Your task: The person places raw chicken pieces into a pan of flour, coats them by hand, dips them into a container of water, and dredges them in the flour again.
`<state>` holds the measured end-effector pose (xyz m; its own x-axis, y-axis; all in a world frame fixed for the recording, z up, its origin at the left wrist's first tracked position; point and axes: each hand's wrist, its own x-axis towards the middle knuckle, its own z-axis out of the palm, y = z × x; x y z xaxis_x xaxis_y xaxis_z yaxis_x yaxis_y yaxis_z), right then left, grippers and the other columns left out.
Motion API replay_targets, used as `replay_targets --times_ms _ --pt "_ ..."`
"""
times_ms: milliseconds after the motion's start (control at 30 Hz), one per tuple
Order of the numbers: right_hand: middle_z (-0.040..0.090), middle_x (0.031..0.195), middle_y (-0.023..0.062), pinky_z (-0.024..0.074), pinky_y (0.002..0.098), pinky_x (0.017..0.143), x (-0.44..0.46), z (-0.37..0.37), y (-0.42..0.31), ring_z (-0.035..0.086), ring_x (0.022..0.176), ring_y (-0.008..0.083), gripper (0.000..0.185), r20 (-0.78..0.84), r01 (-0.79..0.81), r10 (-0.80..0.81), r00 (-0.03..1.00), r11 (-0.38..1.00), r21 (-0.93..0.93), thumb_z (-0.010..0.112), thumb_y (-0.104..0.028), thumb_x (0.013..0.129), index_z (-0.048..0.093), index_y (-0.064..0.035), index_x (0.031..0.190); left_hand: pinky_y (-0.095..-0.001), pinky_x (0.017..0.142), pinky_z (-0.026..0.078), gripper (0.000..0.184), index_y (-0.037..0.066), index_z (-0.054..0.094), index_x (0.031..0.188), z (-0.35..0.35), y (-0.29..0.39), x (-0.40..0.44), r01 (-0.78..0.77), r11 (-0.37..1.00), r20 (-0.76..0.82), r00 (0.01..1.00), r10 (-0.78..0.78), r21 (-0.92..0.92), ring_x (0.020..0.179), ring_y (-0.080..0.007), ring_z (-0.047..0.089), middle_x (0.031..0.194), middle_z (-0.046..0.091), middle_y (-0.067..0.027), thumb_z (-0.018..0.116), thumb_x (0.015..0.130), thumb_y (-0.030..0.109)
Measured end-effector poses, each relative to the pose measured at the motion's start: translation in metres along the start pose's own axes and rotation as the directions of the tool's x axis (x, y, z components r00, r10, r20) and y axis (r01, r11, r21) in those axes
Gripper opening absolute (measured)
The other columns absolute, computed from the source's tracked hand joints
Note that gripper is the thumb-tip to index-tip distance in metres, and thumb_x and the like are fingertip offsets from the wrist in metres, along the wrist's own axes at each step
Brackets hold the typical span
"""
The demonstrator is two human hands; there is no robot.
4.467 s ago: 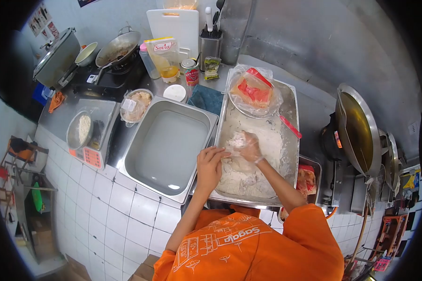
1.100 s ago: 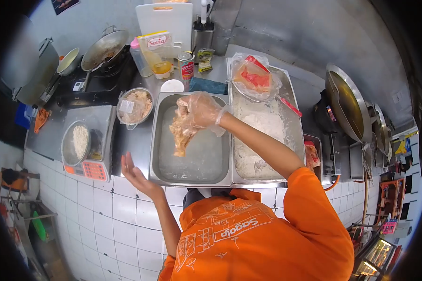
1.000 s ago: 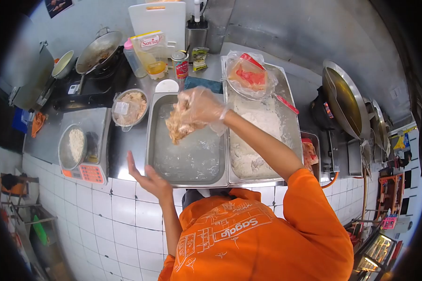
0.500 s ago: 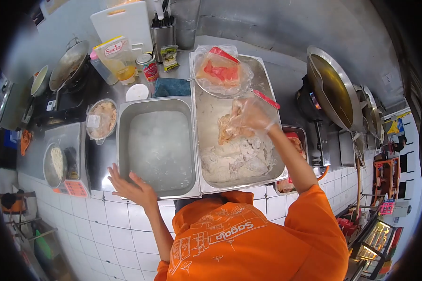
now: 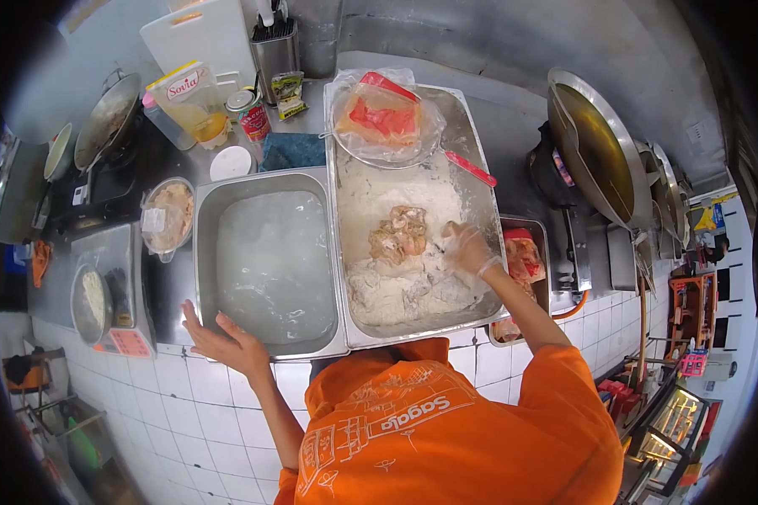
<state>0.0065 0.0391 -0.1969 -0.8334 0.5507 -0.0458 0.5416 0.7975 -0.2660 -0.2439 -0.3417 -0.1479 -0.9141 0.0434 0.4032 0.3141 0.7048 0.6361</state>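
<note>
My left hand is bare and holds nothing, its fingers spread beside the front left corner of a deep metal pan of cloudy water. In a clear plastic glove, my right hand hovers low over the flour tray, fingers loosely bent and no piece visible in them. Just left of it, a wet piece of raw chicken lies on the white flour. Nearer me in that tray, several flour-coated pieces sit close together.
A strainer with a red handle rests across the tray's far end under a plastic bag. To the right, a smaller tray holds raw meat, and a wok of oil stands over a flame. A scale and bowl are left.
My right hand has let go of the raw chicken, which now lies on the flour, and has moved right and toward me. My left hand keeps its spread pose. The view has shifted slightly.
</note>
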Motion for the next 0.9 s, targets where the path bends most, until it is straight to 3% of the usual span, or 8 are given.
replay_targets --times_ms 133,200,267,333,500,633,800,900 --pt "0.064 0.108 0.0253 0.0512 0.0479 0.088 0.016 -0.031 0.001 0.062 0.101 0.0436 0.028 0.058 -0.257 0.254 0.965 0.966 0.040 0.067 -0.020 0.080 0.062 -0.0077 0.104 -0.0658 0.117 0.002 0.056 0.012 0.035 0.153 -0.001 0.000 0.001 -0.001 1.000 0.028 1.000 0.001 0.000 0.148 -0.0341 0.029 0.157 0.038 -0.0097 0.033 0.107 0.043" --pt "0.062 0.118 0.0284 0.0506 0.0483 0.091 0.017 -0.033 -0.013 0.061 0.106 0.0446 0.028 -0.094 -0.194 0.182 0.979 0.972 -0.132 0.063 -0.020 0.085 0.063 -0.0069 0.110 -0.0660 0.117 0.002 0.056 0.011 0.035 0.152 -0.002 0.000 0.001 0.002 1.000 0.025 1.000 -0.003 0.003 0.148 -0.0336 0.029 0.157 0.038 -0.0098 0.032 0.106 0.044" --pt "0.064 0.104 0.0285 0.0480 0.0491 0.092 0.009 0.044 0.026 0.061 0.099 0.0444 0.028 -0.277 -0.023 -0.168 0.946 0.818 -0.575 0.061 -0.022 0.088 0.062 -0.0048 0.109 -0.0662 0.116 0.002 0.057 0.011 0.035 0.152 -0.001 0.000 0.000 0.001 1.000 0.024 1.000 -0.001 0.002 0.147 -0.0334 0.029 0.156 0.038 -0.0098 0.032 0.106 0.045" --pt "0.064 0.099 0.0306 0.0456 0.0506 0.094 -0.001 0.073 0.028 0.060 0.096 0.0456 0.033 -0.187 0.065 -0.267 0.946 0.717 -0.694 0.059 -0.026 0.090 0.062 -0.0024 0.112 -0.0663 0.116 0.002 0.058 0.010 0.035 0.152 0.000 -0.002 0.000 -0.002 1.000 0.018 1.000 0.002 0.002 0.147 -0.0335 0.029 0.156 0.038 -0.0099 0.033 0.106 0.046" --pt "0.060 0.119 0.0363 0.0420 0.0489 0.106 0.011 -0.005 -0.078 0.059 0.113 0.0469 0.056 0.338 -0.047 0.153 0.929 0.953 -0.300 0.057 -0.035 0.089 0.058 0.0104 0.122 -0.0666 0.116 0.003 0.059 0.009 0.034 0.152 -0.002 -0.001 0.001 0.002 1.000 0.040 0.999 -0.002 0.002 0.147 -0.0341 0.029 0.156 0.039 -0.0105 0.033 0.106 0.046" --pt "0.064 0.109 0.0340 0.0423 0.0488 0.104 0.008 0.048 -0.049 0.059 0.111 0.0471 0.066 0.217 0.086 0.023 0.976 0.873 -0.479 0.066 -0.047 0.079 0.063 0.0086 0.114 -0.0668 0.116 0.003 0.059 0.009 0.034 0.152 -0.003 0.001 0.001 0.009 1.000 0.044 0.999 -0.008 -0.007 0.147 -0.0352 0.028 0.155 0.039 -0.0105 0.034 0.105 0.045" --pt "0.069 0.094 0.0244 0.0490 0.0434 0.089 0.014 0.025 -0.020 0.063 0.096 0.0397 0.054 0.175 -0.126 0.170 0.970 0.964 -0.236 0.080 -0.048 0.068 0.071 -0.0036 0.098 -0.0669 0.116 0.002 0.057 0.009 0.034 0.152 -0.003 -0.003 0.002 0.010 1.000 0.051 0.999 -0.009 -0.012 0.148 -0.0366 0.026 0.155 0.040 -0.0102 0.036 0.105 0.043" --pt "0.070 0.088 0.0178 0.0511 0.0392 0.077 0.008 -0.013 0.003 0.064 0.084 0.0309 0.046 0.158 -0.130 0.082 0.984 0.937 0.323 0.087 -0.039 0.067 0.069 -0.0018 0.088 -0.0669 0.116 0.002 0.057 0.009 0.035 0.151 -0.002 -0.003 0.002 0.002 1.000 0.052 0.999 -0.002 -0.008 0.148 -0.0371 0.026 0.155 0.039 -0.0102 0.036 0.105 0.042"
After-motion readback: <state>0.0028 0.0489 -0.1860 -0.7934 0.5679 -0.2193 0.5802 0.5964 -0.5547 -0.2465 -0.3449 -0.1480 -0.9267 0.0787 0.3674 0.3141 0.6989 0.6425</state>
